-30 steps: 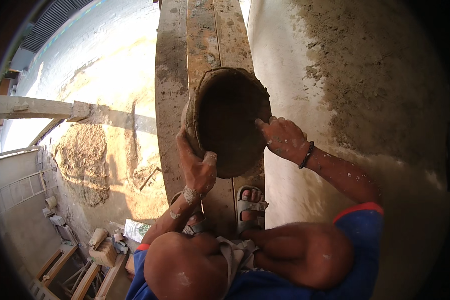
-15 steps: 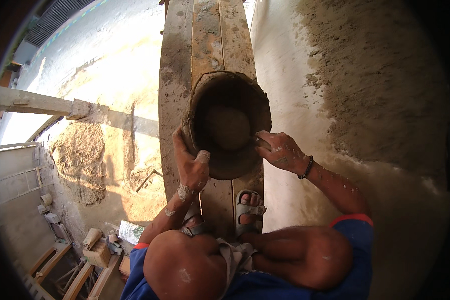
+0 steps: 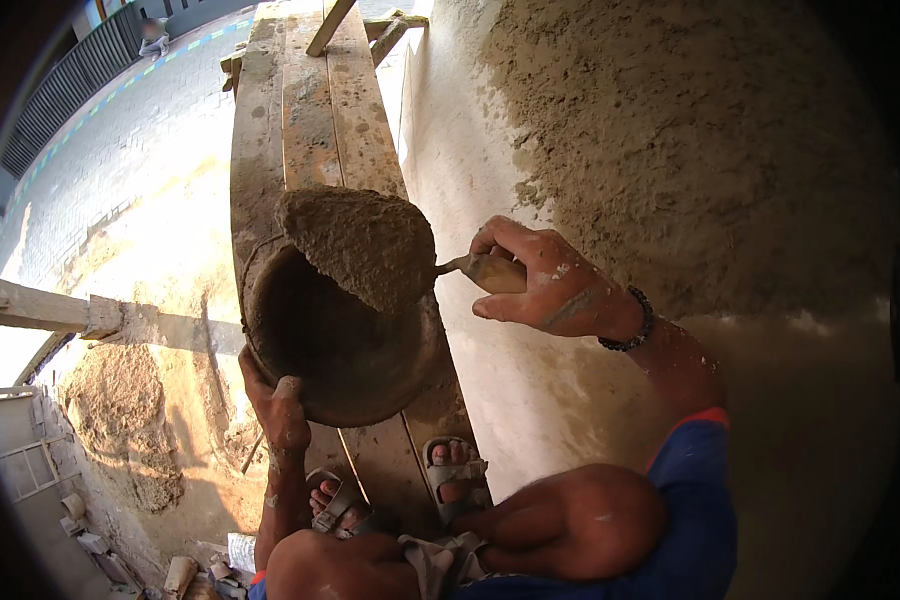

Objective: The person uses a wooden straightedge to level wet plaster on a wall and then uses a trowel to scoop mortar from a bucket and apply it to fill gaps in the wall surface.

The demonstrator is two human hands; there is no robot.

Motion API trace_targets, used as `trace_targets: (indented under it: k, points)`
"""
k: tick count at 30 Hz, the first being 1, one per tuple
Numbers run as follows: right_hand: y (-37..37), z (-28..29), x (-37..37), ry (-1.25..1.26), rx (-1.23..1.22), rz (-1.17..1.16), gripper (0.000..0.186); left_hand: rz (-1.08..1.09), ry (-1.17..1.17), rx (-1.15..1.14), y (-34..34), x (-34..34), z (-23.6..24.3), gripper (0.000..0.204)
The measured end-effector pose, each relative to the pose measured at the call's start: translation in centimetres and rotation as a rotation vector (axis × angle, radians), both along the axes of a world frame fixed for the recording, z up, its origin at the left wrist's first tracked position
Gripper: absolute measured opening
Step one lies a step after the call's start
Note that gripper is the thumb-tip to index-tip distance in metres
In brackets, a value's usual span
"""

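My right hand [image 3: 555, 285] is closed round the wooden handle of a trowel [image 3: 497, 275]. A thick heap of wet mortar [image 3: 365, 245] covers its blade, which hangs over the far side of a dark round bucket [image 3: 355, 398]. The bucket sits tilted on the planks, its dim inside partly hidden by the loaded trowel. At the bucket's near left, my left hand [image 3: 278, 412] grips the rim, thumb showing and fingers mostly hidden.
I squat on a narrow plank scaffold [image 3: 310, 120], sandals near the bucket. To the right rises a wall [image 3: 670, 180] partly coated in rough mortar. Far below on the left are a sand heap [image 3: 120, 420], a timber beam [image 3: 30, 303] and a distant person [image 3: 154, 40].
My right hand has lifted the trowel out of the bucket, carrying mortar. The bucket now leans under my left hand, and the whole view has shifted toward the wall.
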State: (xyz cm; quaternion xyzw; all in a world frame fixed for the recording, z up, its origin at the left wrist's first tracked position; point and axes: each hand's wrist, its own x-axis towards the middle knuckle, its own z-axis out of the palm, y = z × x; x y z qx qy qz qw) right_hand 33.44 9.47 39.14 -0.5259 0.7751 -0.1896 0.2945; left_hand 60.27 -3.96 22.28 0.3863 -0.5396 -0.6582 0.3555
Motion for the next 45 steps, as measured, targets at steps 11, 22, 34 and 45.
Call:
trace_targets:
  k: [11, 22, 34, 45]
  points:
    - [4.2, -7.6, -25.8, 0.452, -0.189, -0.642, 0.035, -0.051, -0.047, -0.020, -0.3, 0.1, -0.4, 0.066]
    - [5.6, -1.9, -7.8, -0.042, -0.210, -0.465, 0.047, 0.043, -0.131, 0.019, 0.6, -1.0, 0.3, 0.070]
    - [1.0, -13.0, 3.9, 0.902, 0.130, 0.381, 0.033, -0.089, -0.168, -0.156, 4.8, -1.5, 1.5, 0.075]
    - [2.9, -15.1, 7.1, -0.056, 0.146, 0.169, 0.041, -0.066, -0.129, -0.137, 4.5, -1.0, 1.6, 0.072]
